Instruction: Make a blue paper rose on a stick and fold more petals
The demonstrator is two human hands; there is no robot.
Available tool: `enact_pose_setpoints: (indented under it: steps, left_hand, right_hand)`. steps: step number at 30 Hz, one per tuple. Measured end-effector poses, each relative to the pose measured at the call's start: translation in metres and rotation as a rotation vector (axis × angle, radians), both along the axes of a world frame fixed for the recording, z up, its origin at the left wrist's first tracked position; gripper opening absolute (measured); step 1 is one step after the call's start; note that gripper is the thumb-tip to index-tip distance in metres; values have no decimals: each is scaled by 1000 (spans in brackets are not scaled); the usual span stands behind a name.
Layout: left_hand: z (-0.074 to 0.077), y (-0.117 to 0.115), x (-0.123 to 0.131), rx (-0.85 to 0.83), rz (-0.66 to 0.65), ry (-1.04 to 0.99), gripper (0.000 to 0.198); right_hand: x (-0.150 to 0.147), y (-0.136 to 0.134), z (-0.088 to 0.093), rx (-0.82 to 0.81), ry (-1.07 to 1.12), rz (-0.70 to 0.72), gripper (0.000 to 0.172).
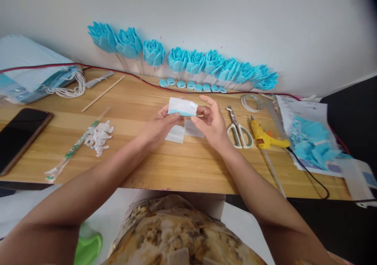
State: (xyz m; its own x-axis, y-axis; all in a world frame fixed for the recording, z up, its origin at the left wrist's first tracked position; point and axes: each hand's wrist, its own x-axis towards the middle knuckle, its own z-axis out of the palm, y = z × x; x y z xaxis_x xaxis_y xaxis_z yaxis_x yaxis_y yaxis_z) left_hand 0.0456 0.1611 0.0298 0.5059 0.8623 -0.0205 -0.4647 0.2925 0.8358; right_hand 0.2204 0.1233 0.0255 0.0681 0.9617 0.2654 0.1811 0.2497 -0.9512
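A folded piece of white and blue face-mask cloth [182, 105] is held up over the middle of the table, mostly white with a blue strip along its lower edge. My left hand [163, 119] grips it from the left, thumb along the front and fingers behind. At the right end, the thumb and a bent finger of my right hand [212, 119] close on the corner, while the index finger sticks out above. Beneath the hands lie pale thin sheets [176, 134], partly covered by my right hand.
Blue cloth flowers [154, 53] on sticks lean along the wall, with small blue rolls [191, 85] before them. Scissors [239, 129], a yellow glue gun [265, 135] and a tape roll [251, 103] lie right. Leftward are white scraps [99, 137], a stick [103, 94] and a phone [22, 137].
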Motion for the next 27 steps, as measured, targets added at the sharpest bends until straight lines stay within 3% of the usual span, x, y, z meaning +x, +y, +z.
enact_pose_setpoints:
  steps: [3, 8, 13, 16, 21, 27]
  left_hand:
    - [0, -1, -1, 52, 7, 101, 46]
    - [1, -1, -5, 124, 16, 305, 55]
    - [2, 1, -3, 68, 10, 130, 61]
    - [3, 0, -2, 33, -1, 62, 49]
    - [0, -3, -2, -54, -71, 115, 33]
    - [-2, 3, -5, -102, 0, 141, 25]
  right_hand:
    - [1, 1, 0, -47, 9, 41, 73]
    - [2, -2, 3, -108, -35, 29, 60]
    - [2, -2, 2, -94, -45, 28, 51]
    - [2, -2, 1, -77, -41, 6, 49]
    - [1, -2, -1, -57, -41, 9, 46]
    - [4, -5, 3, -1, -125, 56, 46]
